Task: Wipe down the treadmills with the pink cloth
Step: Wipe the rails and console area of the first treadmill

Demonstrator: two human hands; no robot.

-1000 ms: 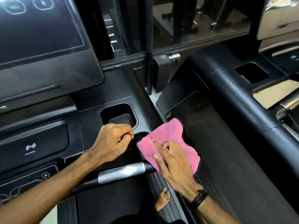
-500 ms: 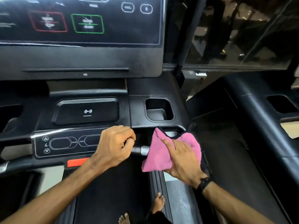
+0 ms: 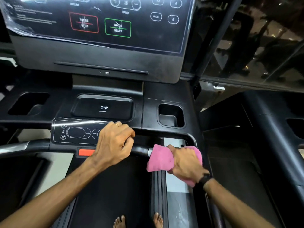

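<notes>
Fingers (image 3: 189, 153) clamp fluffy pink cloth (image 3: 160, 159) round handlebar (image 3: 141, 149).

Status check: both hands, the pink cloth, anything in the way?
Right hand grips pink cloth wrapped round handlebar. Left hand curled on same bar beside it. Nothing blocking.

Dim scene; glare streak on control panel (image 3: 79, 131); wide-angle edge distortion; slight blur.
</notes>
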